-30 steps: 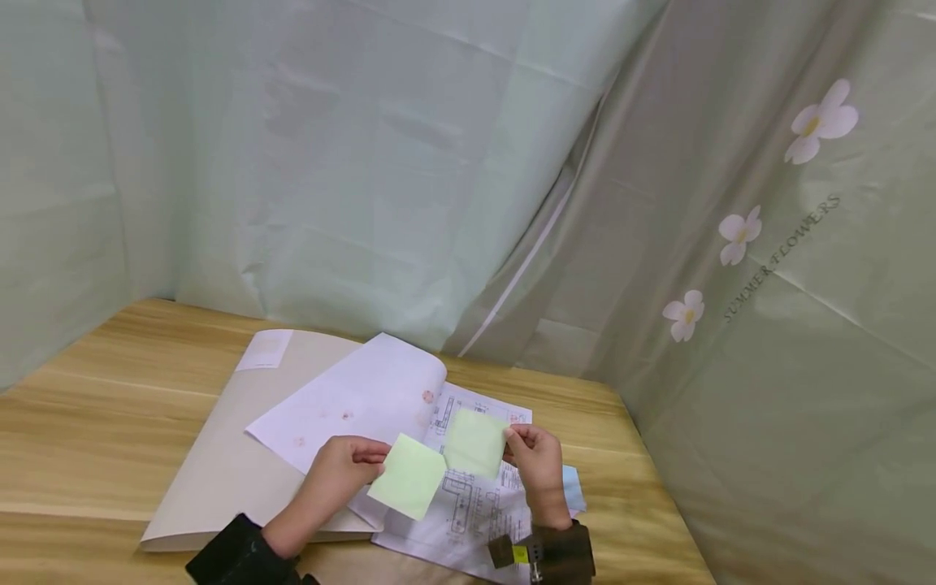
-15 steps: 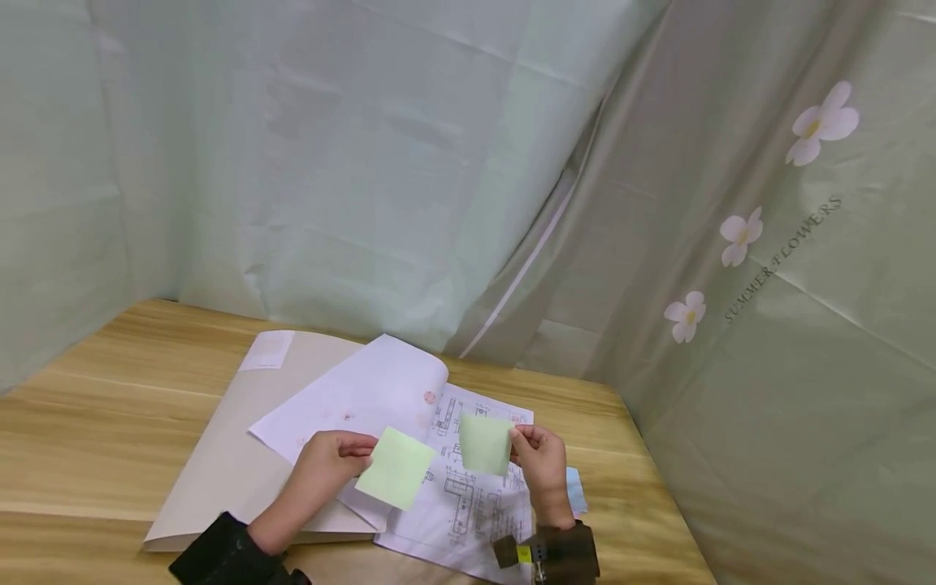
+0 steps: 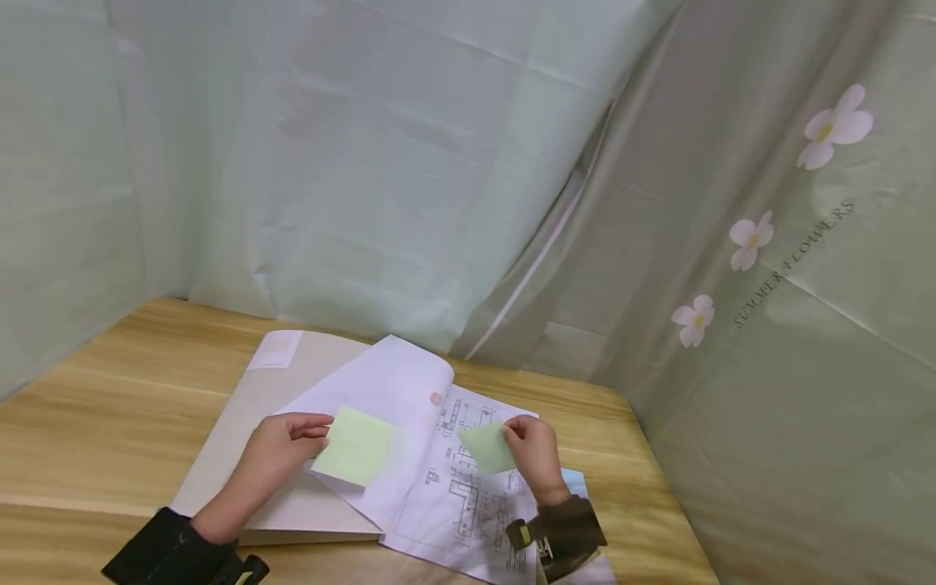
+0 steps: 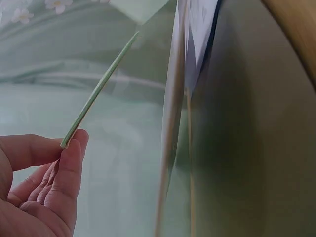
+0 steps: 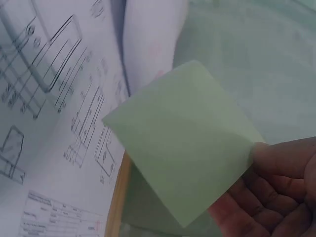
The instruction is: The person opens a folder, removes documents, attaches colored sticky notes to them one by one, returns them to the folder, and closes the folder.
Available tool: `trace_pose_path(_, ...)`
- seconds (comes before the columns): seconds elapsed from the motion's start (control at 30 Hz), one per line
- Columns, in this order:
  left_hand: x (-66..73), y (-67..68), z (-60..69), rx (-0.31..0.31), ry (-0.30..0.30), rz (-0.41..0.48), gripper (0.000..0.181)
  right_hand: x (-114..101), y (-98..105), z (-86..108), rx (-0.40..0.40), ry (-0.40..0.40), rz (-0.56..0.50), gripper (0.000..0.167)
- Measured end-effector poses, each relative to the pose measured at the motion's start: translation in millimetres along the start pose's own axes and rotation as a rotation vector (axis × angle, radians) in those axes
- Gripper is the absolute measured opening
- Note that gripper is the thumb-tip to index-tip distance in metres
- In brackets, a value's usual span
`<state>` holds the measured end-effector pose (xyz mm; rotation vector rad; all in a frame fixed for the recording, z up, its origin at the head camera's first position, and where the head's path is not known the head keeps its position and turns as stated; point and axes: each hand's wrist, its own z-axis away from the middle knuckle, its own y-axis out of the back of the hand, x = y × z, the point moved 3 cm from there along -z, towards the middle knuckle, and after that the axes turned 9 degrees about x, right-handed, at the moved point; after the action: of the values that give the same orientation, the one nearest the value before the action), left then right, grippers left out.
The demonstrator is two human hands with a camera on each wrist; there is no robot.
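Note:
My left hand pinches a green sticky pad by its left edge, above the folded-back white page. Seen edge-on in the left wrist view, the pad has some thickness between thumb and fingers of the left hand. My right hand pinches a single green sheet above the page with printed drawings. In the right wrist view that sheet hangs from the thumb and fingers of the right hand, apart from the pad.
A beige folder cover lies open on the wooden table, with a white label at its top left. Something light blue lies by the right wrist. Pale green curtains stand behind and beside the table.
My left hand has moved left with the pad, widening the distance to the green sheet. The sheet in my right hand has tilted and looks narrower; that hand has shifted only slightly.

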<state>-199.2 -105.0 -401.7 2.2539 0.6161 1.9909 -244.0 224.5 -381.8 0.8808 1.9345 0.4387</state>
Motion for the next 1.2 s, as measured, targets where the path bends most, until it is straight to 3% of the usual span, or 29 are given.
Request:
trace_pose_path(0.13,-9.6,21.8,-5.0,0.024,0.004,-0.039,0.031,-6,-6,-3.7,-0.048,0.05,0.084,0.006)
trace_pose_path(0.37,-30.1,64.1,-11.1,0.094,0.025,-0.094,0.04,-6,-16,-7.3,-0.045,0.099,0.247,0.007)
trace_pose_path(0.6,-51.1,109.0,-9.1,0.185,0.105,-0.077,0.051,-3,-24,-5.1,-0.064,0.105,0.283,0.016)
trace_pose_path(0.83,-75.3,144.5,-10.2,0.313,0.201,-0.032,0.056,-4,-29,-2.9,-0.075,0.104,0.295,0.017)
trace_pose_path(0.97,-107.5,165.1,-22.7,0.371,0.292,-0.002,0.052,-2,-33,-0.2,-0.077,0.118,0.284,0.016)
trace_pose_path(1.07,-146.0,175.5,-32.5,0.379,0.388,0.046,0.05,-2,-35,3.0,-0.099,0.111,0.274,0.015)
trace_pose_path(1.2,-185.1,181.8,-41.2,0.374,0.46,0.004,0.05,-3,-35,6.5,-0.141,0.095,0.227,0.014)
